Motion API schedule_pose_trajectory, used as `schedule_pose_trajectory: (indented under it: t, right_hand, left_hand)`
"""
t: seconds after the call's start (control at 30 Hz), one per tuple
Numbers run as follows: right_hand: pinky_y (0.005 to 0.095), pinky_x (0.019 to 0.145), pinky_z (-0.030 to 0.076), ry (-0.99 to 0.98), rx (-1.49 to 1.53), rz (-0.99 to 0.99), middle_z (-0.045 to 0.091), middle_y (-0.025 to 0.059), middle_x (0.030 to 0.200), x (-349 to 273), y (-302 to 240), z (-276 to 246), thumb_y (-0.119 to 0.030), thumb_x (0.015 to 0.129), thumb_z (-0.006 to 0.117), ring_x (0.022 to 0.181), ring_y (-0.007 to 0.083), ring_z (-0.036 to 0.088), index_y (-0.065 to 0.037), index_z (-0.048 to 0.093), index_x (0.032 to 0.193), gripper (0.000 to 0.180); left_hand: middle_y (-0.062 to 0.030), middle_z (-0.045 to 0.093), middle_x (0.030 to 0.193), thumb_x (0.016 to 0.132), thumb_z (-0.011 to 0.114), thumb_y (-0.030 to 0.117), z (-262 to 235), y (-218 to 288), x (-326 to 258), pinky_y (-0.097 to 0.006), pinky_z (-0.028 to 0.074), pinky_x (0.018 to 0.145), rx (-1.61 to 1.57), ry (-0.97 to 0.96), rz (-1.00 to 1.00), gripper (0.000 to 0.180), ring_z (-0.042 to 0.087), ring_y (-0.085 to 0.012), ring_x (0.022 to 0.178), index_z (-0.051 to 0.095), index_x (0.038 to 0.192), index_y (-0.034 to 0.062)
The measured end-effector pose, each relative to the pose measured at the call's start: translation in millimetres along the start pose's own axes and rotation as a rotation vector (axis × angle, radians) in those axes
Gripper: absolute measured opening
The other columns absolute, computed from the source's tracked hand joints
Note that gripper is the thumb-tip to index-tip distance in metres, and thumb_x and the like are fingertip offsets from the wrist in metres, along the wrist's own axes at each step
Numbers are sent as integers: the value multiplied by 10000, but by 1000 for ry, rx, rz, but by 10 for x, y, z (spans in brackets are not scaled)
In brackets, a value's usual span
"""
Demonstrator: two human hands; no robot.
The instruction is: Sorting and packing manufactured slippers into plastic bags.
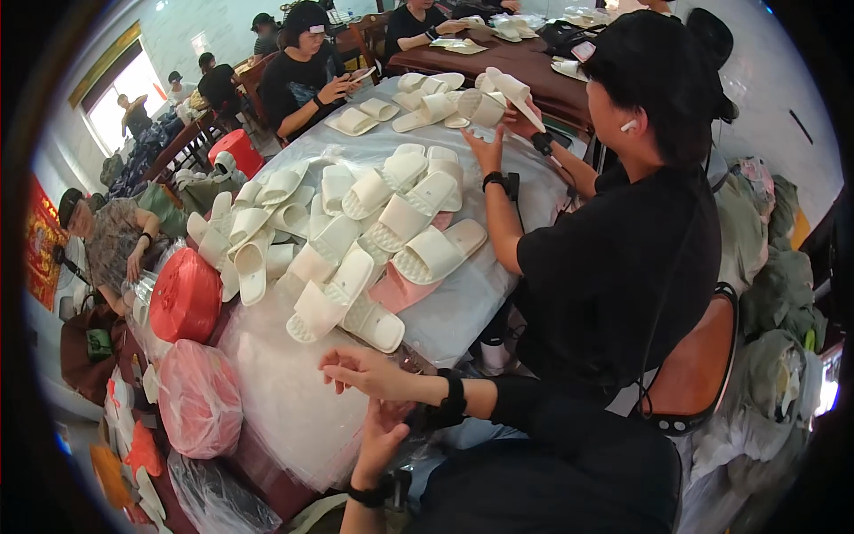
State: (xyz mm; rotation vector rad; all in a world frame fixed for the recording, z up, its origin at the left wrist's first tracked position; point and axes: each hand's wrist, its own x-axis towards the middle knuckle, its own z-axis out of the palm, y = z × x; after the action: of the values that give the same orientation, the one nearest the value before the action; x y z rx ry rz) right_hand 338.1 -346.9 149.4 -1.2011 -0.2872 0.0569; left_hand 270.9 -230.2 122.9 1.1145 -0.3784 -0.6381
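Your right hand [365, 369] hovers over the plastic sheet [285, 400] at the near end of the table [463, 307]. Its fingers are loosely spread and a little curled, and they hold nothing. Your left hand [382, 436] is just under the right forearm, close to the black wristband [454, 398]. Its fingertips are hidden there, so I cannot tell if they are pressed together or pinching something.

The slippers [356, 231] are in a big loose pile in the middle of the table, beyond your hands. The nearest slipper [374, 325] is just past your right fingers, but you do not touch it. One pink slipper [400, 289] lies among the cream ones.

In my judgement the work is not far along on your side: the pile is large and mixed, many slippers lie upside down or crossed, and I see no sorted pair in front of you. The person in black [623, 258] at your right holds slippers up at the far end, where some pairs lie more in order. Red bags [185, 295] stand at the left edge
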Motion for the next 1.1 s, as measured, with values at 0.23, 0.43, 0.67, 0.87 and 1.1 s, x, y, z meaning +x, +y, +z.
schedule_pose_trajectory:
  t: [0.23, 0.43, 0.67, 0.87, 1.1]
  right_hand:
    - [271, 620, 446, 70, -591, -426, 585, 54, 827, 96, 24, 223, -123, 859, 577, 683, 171, 567, -51, 550, 946, 116]
    - [350, 680, 464, -385, -1114, -790, 592, 80, 923, 33, 162, 192, -156, 789, 636, 759, 238, 572, -35, 557, 970, 232]
    - [327, 752, 472, -98, -547, -177, 623, 107, 919, -112, 141, -62, -258, 890, 576, 854, 223, 602, -21, 566, 1080, 303]
    - [318, 917, 403, -880, -116, 407, 538, 135, 1204, -672, 334, 475, -333, 833, 671, 1070, 179, 502, 9, 369, 1331, 676]
    - [330, 880, 439, -703, -189, 307, 583, 183, 1158, -731, 535, 485, -417, 867, 597, 1003, 227, 571, 50, 457, 1268, 631]
  left_hand:
    - [-96, 536, 1219, 856, 619, 104, 178, -158, 140, -312, 373, 979, 2, 90, -126, 447, 490, -173, 1142, 451, 1250, -26]
    - [-62, 612, 1025, 911, 550, 144, 136, -171, 82, -287, 426, 851, 271, 70, -156, 266, 541, -129, 956, 563, 1106, -37]
    - [-70, 622, 789, 949, 444, 239, -269, 601, -225, -263, 456, 713, 430, 287, -74, 284, 574, -129, 788, 606, 945, 5]
    - [-47, 548, 788, 953, 406, 242, -201, 809, 45, -263, 397, 582, -308, 818, 467, 232, 495, -118, 671, 533, 877, 64]
    - [-90, 582, 938, 929, 456, 109, -526, 559, 189, -273, 447, 679, 1082, 803, 644, 178, 555, -172, 795, 536, 1044, -1]
